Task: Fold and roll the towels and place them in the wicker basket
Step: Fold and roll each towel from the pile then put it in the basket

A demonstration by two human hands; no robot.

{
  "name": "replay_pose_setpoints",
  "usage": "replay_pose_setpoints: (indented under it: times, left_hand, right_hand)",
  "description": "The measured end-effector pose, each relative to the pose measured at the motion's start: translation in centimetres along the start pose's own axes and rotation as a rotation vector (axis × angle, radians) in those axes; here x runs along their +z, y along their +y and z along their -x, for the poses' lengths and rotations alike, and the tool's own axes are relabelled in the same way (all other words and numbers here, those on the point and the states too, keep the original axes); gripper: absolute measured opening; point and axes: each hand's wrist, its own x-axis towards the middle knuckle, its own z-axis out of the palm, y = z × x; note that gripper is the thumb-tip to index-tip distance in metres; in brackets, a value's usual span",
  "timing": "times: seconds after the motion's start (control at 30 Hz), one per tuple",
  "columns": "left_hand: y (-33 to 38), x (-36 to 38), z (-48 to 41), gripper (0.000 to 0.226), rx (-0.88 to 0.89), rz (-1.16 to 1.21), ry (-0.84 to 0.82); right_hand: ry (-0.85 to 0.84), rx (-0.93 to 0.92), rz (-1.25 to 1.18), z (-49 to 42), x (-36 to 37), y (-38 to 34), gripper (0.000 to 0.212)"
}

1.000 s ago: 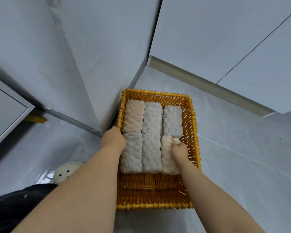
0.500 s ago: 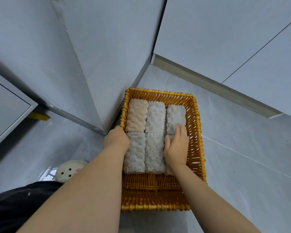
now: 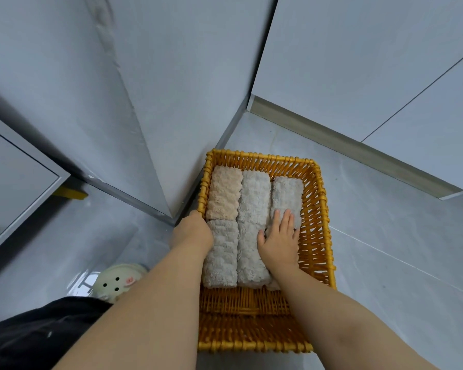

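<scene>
A: Right now, pressing flat with the right hand (image 3: 280, 236), fingers straight, palm on the near-right roll (image 3: 271, 285), fingertips reaching onto the far-right grey roll (image 3: 286, 192). Gripping nothing, only pushing down.

B: And the left hand (image 3: 194, 232)?

A: Parked at the left rim of the wicker basket (image 3: 317, 209), against the near-left grey roll (image 3: 221, 259). Fingers out of sight below the knuckles; cannot tell whether hooked over the rim or merely leaning.

B: Whereabouts of the towels?

A: All inside the basket, packed in three columns toward the far end: peach roll (image 3: 223, 196) far left, middle grey rolls (image 3: 253, 193) end to end beside it. Leaves a bare strip (image 3: 241, 300) of wicker bottom at the near end.

B: Likely trouble, then?

A: Probably springing open on release: plush, bulky, pinned by little besides that palm. Could also creep toward the bare strip, with nothing there to brace the near ends. Risks squashing the near-right roll out of shape by bearing down too hard. Might drag the basket across the glossy floor tiles (image 3: 385, 236) by pulling at the rim, and so jostle the rows.

B: Anything close enough to snag?

A: Hardly. Only a pale green perforated slipper (image 3: 115, 283) down left, well apart from the basket, and a grey wall panel (image 3: 187, 156) just beside the far-left corner.
</scene>
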Motion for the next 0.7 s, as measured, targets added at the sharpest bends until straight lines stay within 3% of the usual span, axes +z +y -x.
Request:
replay_pose_setpoints:
  times: [0.13, 0.23, 0.37, 0.53, 0.7]
  left_hand:
    - [0.5, -0.7, 1.1, 0.037, 0.002, 0.095, -0.015]
    - [0.9, -1.8, 2.2, 0.036, 0.073, 0.099, 0.09]
    - [1.4, -3.6, 3.8, 0.029, 0.283, 0.069, 0.267]
    - [2.0, -6.8, 7.2, 0.039, 0.599, 0.014, 0.501]
    - [1.9, -10.1, 10.1, 0.044, 0.768, -0.047, 0.701]
  right_hand:
    - [0.022, -0.017, -0.009, 0.6, -2.1, -0.2, 0.075]
    - [0.063, -0.086, -0.037, 1.1, -4.7, -1.6, 0.076]
    - [0.124, -0.151, -0.109, 1.3, -8.4, -4.3, 0.073]
    - [0.293, -0.276, -0.287, 2.3, -14.6, -6.8, 0.068]
    - [0.482, -0.393, -0.338, 4.4, -20.4, -8.1, 0.066]
